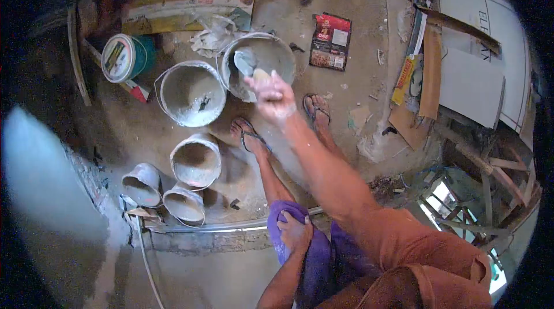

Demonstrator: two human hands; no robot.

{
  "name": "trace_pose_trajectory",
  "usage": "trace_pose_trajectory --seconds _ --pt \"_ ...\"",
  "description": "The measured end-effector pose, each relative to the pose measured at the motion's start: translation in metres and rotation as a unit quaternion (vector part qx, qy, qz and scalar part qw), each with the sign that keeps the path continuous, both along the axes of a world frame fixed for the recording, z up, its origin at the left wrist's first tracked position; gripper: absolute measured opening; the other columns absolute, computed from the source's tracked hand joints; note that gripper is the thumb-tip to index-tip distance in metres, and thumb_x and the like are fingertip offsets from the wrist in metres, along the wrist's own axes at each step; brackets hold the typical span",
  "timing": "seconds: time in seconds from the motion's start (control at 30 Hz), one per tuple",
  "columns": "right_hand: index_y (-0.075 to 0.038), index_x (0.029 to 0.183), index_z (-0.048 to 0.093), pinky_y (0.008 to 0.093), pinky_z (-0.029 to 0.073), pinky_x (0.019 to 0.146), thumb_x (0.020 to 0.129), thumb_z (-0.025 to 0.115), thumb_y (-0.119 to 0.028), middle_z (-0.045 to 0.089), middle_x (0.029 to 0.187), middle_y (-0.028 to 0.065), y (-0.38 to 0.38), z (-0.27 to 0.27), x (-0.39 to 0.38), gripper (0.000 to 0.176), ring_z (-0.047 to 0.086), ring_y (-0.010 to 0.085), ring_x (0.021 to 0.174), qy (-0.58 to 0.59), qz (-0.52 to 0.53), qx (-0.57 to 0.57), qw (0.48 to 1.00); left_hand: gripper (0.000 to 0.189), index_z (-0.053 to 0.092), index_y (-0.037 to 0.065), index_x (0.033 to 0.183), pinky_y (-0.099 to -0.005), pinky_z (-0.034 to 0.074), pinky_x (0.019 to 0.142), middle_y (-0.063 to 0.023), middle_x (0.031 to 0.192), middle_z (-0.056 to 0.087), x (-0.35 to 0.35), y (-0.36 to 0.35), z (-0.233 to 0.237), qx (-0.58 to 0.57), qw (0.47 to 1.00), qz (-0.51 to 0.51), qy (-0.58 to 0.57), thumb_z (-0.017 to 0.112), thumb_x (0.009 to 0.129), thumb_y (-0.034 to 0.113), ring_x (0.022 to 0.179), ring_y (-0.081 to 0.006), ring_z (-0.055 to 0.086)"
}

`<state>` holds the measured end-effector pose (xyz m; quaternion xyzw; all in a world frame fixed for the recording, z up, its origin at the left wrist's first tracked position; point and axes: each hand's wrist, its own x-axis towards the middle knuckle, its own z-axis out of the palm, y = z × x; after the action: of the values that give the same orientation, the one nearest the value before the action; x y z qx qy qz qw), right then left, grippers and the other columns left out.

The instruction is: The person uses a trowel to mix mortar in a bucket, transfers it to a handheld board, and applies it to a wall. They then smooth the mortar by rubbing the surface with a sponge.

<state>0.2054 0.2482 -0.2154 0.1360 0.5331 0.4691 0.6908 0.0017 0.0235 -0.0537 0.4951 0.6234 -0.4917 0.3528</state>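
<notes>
My right hand point(271, 96) is closed on the handle of a small trowel point(245, 61), with its grey, coated blade over the mouth of a large bucket point(281, 58). Grey residue covers this bucket's inner wall. My left hand point(295, 233) rests on my left knee, fingers spread on the purple cloth of my shorts point(277, 222). Just left of the large bucket stands another mortar-smeared bucket point(193, 92) with a wire handle and a dark patch inside. A crumpled plastic bag point(213, 38) lies behind the two.
Smaller buckets point(196, 162) lie tilted nearer me, on the left. A teal lidded pail point(141, 58) stands at the far left. Beyond my right hand lies a red and black bag point(330, 42). White boards point(470, 87) and cardboard point(431, 72) line the right side.
</notes>
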Motion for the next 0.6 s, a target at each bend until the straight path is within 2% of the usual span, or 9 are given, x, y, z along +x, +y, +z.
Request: trace_pose_trajectory --seconds 0.1,0.17,0.2,0.27,0.3,0.37,0.47,0.53,0.6 --pt "0.008 0.13 0.034 0.0181 0.039 0.038 0.092 0.062 -0.03 0.046 0.064 0.0005 -0.044 0.004 0.019 0.061 0.045 0.0055 0.047 -0.112 0.242 0.087 0.96 0.081 0.031 0.006 0.144 -0.0485 0.049 0.087 -0.0268 0.125 0.047 -0.023 0.003 -0.002 -0.025 1.0 -0.005 -0.012 0.064 0.083 0.047 0.104 -0.0432 0.059" --pt "0.0 0.128 0.041 0.0215 0.04 0.036 0.09 0.064 -0.037 0.051 0.07 0.0023 -0.064 0.03 0.043 0.057 0.05 0.0064 0.049 -0.409 0.64 -0.034 0.649 0.079 0.031 0.006 0.145 -0.0495 0.049 0.086 -0.0269 0.129 0.045 -0.045 -0.002 -0.005 -0.023 0.999 -0.012 -0.04 0.062 0.084 0.047 0.105 -0.0441 0.059" --pt "0.0 0.128 0.041 0.0215 0.04 0.036 0.09 0.064 -0.037 0.051 0.07 0.0023 -0.067 0.042 0.054 0.057 0.05 0.0064 0.049 -0.415 0.64 -0.032 0.646 0.074 0.035 0.007 0.142 -0.0498 0.05 0.084 -0.0269 0.123 0.051 -0.054 -0.005 -0.003 0.003 0.997 -0.044 -0.065 0.06 0.086 0.047 0.101 -0.0436 0.061" --pt "-0.007 0.12 0.045 0.0318 0.05 0.045 0.084 0.069 -0.035 0.058 0.077 0.0082 -0.076 0.06 0.067 0.052 0.064 0.0218 0.064 -0.574 0.769 -0.103 0.261 0.068 0.038 0.007 0.14 -0.0501 0.05 0.082 -0.0269 0.117 0.056 -0.072 -0.007 0.004 0.029 0.993 -0.074 -0.085 0.058 0.088 0.046 0.098 -0.0432 0.063" --pt "-0.007 0.12 0.045 0.0318 0.05 0.045 0.084 0.069 -0.035 0.058 0.077 0.0082 -0.087 0.048 0.074 0.052 0.064 0.0218 0.064 -0.579 0.768 -0.095 0.258 0.058 0.045 0.007 0.134 -0.0498 0.051 0.079 -0.0253 0.108 0.06 -0.075 -0.008 0.008 0.033 0.994 -0.043 -0.099 0.057 0.09 0.043 0.093 -0.0419 0.064" --pt "-0.008 0.12 0.045 0.0426 0.054 0.055 0.084 0.064 -0.027 0.062 0.08 0.0144 -0.12 -0.003 0.086 0.045 0.068 0.032 0.077 -0.751 0.628 -0.119 -0.165 0.049 0.052 0.008 0.128 -0.0496 0.051 0.077 -0.0237 0.098 0.065 -0.072 -0.016 0.016 0.038 0.992 -0.006 -0.117 0.055 0.092 0.041 0.088 -0.0405 0.066" --pt "-0.008 0.121 0.045 0.0478 0.053 0.062 0.087 0.056 -0.017 0.063 0.086 0.0171 -0.146 -0.062 0.104 0.037 0.066 0.0367 0.08 -0.779 0.544 -0.156 -0.27 0.032 0.062 0.006 0.111 -0.0466 0.052 0.074 -0.0193 0.084 0.068 -0.053 -0.019 0.042 0.096 0.97 0.03 -0.221 0.056 0.093 0.032 0.081 -0.037 0.068" --pt "-0.009 0.116 0.046 0.0483 0.052 0.064 0.085 0.055 -0.01 0.061 0.091 0.0188 -0.169 -0.098 0.123 0.032 0.065 0.0382 0.079 -0.765 0.562 -0.15 -0.276 0.022 0.066 0.003 0.102 -0.0435 0.052 0.072 -0.018 0.091 0.069 -0.016 0.009 0.057 0.098 0.945 0.16 -0.267 0.059 0.092 0.022 0.079 -0.0354 0.067" --pt "-0.01 0.111 0.047 0.0488 0.05 0.065 0.083 0.054 -0.003 0.059 0.096 0.0205 -0.179 -0.119 0.127 0.029 0.063 0.0397 0.079 -0.765 0.562 -0.141 -0.283 0.016 0.066 0.003 0.099 -0.0379 0.052 0.069 -0.0165 0.085 0.068 -0.005 0.035 0.036 0.229 0.896 0.118 -0.361 0.062 0.09 0.016 0.072 -0.0302 0.066"
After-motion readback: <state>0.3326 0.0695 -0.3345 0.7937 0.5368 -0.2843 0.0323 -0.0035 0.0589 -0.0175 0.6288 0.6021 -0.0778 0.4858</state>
